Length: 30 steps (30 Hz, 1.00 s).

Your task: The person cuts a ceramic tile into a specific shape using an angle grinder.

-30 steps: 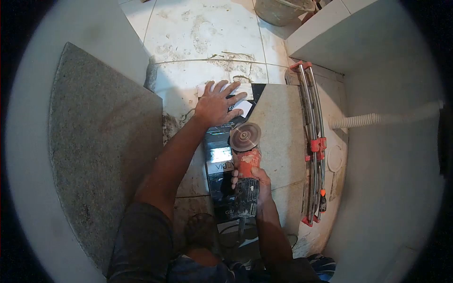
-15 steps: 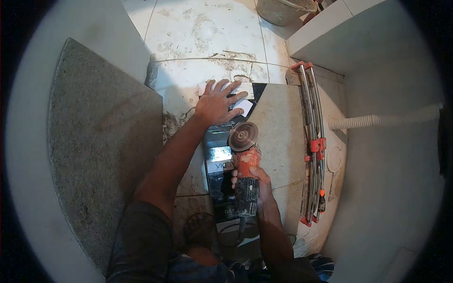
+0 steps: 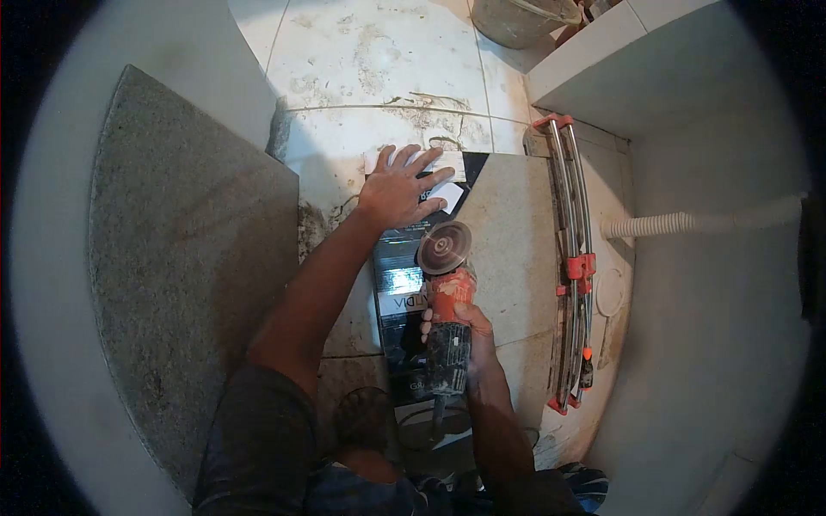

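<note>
My left hand point(image 3: 401, 191) presses flat, fingers spread, on the far end of a black printed cardboard box point(image 3: 403, 335). A white paper piece point(image 3: 441, 199) lies by its thumb. My right hand point(image 3: 476, 331) is wrapped round the body of a red and black angle grinder point(image 3: 451, 297). The grinder's round disc point(image 3: 444, 248) points away from me, just below and right of my left thumb, over the border between the box and a beige tile point(image 3: 508, 249). Its cord point(image 3: 439, 417) trails back toward me.
On the right lies a manual tile cutter point(image 3: 575, 267) with metal rails and red ends. A grey slab point(image 3: 189, 258) leans at the left wall. A bucket point(image 3: 516, 21) stands at the far end, and a ribbed white hose point(image 3: 650, 224) comes from the right wall. My foot point(image 3: 361, 417) is close below the box.
</note>
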Tool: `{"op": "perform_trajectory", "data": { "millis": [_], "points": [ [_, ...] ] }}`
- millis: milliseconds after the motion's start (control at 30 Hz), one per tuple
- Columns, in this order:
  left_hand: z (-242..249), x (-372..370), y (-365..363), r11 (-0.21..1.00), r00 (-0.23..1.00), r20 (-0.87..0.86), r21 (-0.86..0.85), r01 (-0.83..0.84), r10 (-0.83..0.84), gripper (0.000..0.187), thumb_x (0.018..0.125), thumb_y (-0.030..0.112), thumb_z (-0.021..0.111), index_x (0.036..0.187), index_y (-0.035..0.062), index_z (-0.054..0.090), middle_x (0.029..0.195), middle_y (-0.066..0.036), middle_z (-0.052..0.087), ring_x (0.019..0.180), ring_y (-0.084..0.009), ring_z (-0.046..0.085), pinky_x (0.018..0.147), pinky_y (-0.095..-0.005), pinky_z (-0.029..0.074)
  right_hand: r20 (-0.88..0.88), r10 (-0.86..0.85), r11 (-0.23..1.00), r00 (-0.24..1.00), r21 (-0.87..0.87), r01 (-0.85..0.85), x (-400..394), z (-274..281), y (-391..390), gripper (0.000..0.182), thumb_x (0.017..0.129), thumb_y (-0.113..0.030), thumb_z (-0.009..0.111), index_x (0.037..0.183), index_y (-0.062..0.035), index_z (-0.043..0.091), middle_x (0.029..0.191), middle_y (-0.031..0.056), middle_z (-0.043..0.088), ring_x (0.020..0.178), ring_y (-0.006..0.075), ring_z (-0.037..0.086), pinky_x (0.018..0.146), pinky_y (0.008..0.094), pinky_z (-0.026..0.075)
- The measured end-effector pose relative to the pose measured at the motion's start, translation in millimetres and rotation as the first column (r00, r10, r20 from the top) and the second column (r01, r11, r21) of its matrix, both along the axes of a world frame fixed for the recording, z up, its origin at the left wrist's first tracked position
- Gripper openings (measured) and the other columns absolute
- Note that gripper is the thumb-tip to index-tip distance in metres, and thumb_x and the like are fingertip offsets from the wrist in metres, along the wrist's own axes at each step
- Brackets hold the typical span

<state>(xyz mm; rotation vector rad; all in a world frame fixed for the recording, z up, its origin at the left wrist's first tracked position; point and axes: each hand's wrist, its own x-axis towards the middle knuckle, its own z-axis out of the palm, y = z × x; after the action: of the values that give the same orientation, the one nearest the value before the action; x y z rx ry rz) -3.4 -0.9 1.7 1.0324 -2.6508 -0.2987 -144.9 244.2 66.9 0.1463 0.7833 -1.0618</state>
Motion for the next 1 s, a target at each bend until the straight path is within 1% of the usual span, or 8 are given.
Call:
{"op": "perform_trajectory", "data": {
  "millis": [233, 300, 400, 500, 567, 633, 833, 1000],
  "points": [
    [2, -1, 0, 1.0, 1.0, 0.01, 0.022, -0.007, 0.007, 0.058, 0.098, 0.06, 0.051, 0.148, 0.0306, 0.052, 0.162, -0.004, 0.038, 0.147, -0.03, 0.035, 0.118, -0.0601, 0.023, 0.006, 0.005, 0.999, 1.0, 0.036, -0.005, 0, 2, -1, 0.047, 0.092, -0.032, 0.065, 0.125, 0.0001, 0.054, 0.104, 0.0134, 0.068, 0.088, 0.0256, 0.071, 0.078, 0.0397, 0.062],
    [3, 0, 0, 1.0, 0.998, -0.059, 0.03, 0.007, -0.006, 0.058, 0.095, 0.053, 0.059, 0.146, 0.0258, 0.054, 0.16, -0.007, 0.04, 0.145, -0.0338, 0.036, 0.117, -0.0603, 0.025, 0.0, 0.015, 1.0, 1.0, 0.02, -0.015, -2, 1, 0, 0.047, 0.092, -0.033, 0.065, 0.124, -0.0002, 0.054, 0.103, 0.0134, 0.068, 0.088, 0.0252, 0.071, 0.077, 0.0398, 0.062],
    [1, 1, 1, 1.0, 0.997, -0.073, 0.001, 0.009, -0.008, 0.058, 0.095, 0.053, 0.061, 0.145, 0.0263, 0.055, 0.159, -0.007, 0.042, 0.145, -0.0332, 0.037, 0.117, -0.06, 0.025, -0.037, 0.065, 0.998, 0.997, -0.007, -0.065, -12, 3, 5, 0.048, 0.091, -0.034, 0.067, 0.123, -0.0014, 0.055, 0.103, 0.0133, 0.068, 0.088, 0.0248, 0.071, 0.076, 0.0401, 0.062],
    [-2, 1, 0, 1.0, 0.996, -0.084, 0.003, 0.017, -0.016, 0.058, 0.095, 0.054, 0.061, 0.146, 0.0275, 0.055, 0.158, -0.007, 0.042, 0.144, -0.0332, 0.037, 0.117, -0.0599, 0.026, -0.131, 0.133, 0.991, 0.982, -0.009, -0.136, -31, 20, 0, 0.049, 0.088, -0.035, 0.069, 0.123, -0.0036, 0.055, 0.102, 0.0127, 0.069, 0.087, 0.0254, 0.071, 0.075, 0.0402, 0.062],
    [-4, 1, 0, 1.0, 0.999, -0.05, -0.014, 0.0, 0.0, 0.058, 0.096, 0.057, 0.057, 0.147, 0.0302, 0.053, 0.159, -0.005, 0.042, 0.145, -0.0313, 0.037, 0.117, -0.0597, 0.026, -0.192, 0.163, 0.987, 0.968, 0.034, -0.159, -43, 25, -2, 0.051, 0.089, -0.032, 0.067, 0.125, 0.0016, 0.055, 0.1, 0.0154, 0.07, 0.084, 0.0259, 0.072, 0.077, 0.0399, 0.062],
    [-7, -1, 0, 0.999, 1.0, -0.02, -0.037, -0.015, 0.014, 0.058, 0.097, 0.061, 0.052, 0.148, 0.0329, 0.052, 0.159, -0.003, 0.042, 0.145, -0.0295, 0.037, 0.118, -0.0595, 0.025, -0.195, 0.155, 0.987, 0.968, 0.078, -0.142, -49, 27, -5, 0.05, 0.088, -0.031, 0.069, 0.125, 0.0012, 0.055, 0.101, 0.017, 0.071, 0.084, 0.0269, 0.073, 0.074, 0.0396, 0.063],
    [-1, 2, 1, 1.0, 0.999, -0.04, 0.002, 0.01, -0.01, 0.061, 0.095, 0.057, 0.058, 0.149, 0.0293, 0.051, 0.16, -0.007, 0.04, 0.145, -0.0327, 0.037, 0.117, -0.0605, 0.024, -0.118, 0.244, 0.968, 0.962, 0.083, -0.235, -64, 11, -11, 0.049, 0.086, -0.024, 0.072, 0.125, -0.0002, 0.055, 0.1, 0.0183, 0.071, 0.082, 0.0276, 0.074, 0.072, 0.0393, 0.063],
    [-4, 1, -1, 0.999, 0.999, -0.048, -0.044, -0.005, 0.003, 0.058, 0.096, 0.06, 0.054, 0.146, 0.0318, 0.053, 0.158, -0.005, 0.043, 0.145, -0.0298, 0.037, 0.116, -0.0601, 0.026, -0.198, 0.293, 0.956, 0.936, 0.088, -0.28, -61, 17, -19, 0.049, 0.085, -0.024, 0.074, 0.124, -0.0012, 0.056, 0.097, 0.0171, 0.072, 0.079, 0.0266, 0.074, 0.07, 0.0381, 0.063]
  ]
}}
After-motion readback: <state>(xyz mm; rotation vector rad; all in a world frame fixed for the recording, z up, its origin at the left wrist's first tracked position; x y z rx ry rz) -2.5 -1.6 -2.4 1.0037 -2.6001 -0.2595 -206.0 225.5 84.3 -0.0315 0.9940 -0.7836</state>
